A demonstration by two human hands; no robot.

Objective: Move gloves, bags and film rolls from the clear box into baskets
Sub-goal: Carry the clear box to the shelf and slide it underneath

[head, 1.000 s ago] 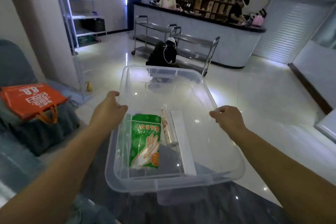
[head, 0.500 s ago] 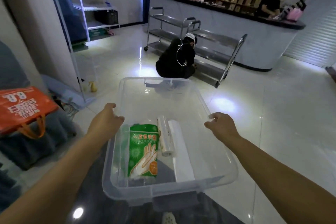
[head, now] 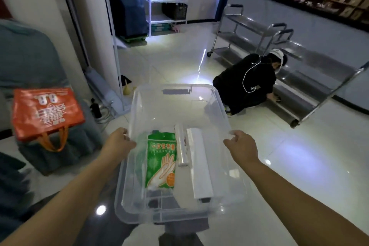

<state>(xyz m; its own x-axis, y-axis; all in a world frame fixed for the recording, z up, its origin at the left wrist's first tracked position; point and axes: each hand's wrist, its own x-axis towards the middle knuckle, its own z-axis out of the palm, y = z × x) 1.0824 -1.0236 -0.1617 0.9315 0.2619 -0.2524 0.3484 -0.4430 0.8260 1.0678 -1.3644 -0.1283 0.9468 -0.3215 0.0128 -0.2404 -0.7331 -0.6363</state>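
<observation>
Single head view — forward and down, close over the clear box (head: 225, 124).

One clear box (head: 179, 106). Inside: one green pack of gloves (head: 161, 163), one clear film roll (head: 182, 146), one long white box (head: 200, 164). Two hands (head: 117, 143) (head: 240, 146) on the rims. One orange bag (head: 47, 113). Two steel carts (head: 242, 32) (head: 311, 78). One crouching person (head: 247, 84).

orange tote bag (head: 47, 113) on grey seat, left | person in black (head: 248, 84) crouching by steel trolley (head: 295, 70) | white shelf rack (head: 163, 0) behind | glossy tile floor (head: 309, 156)
</observation>
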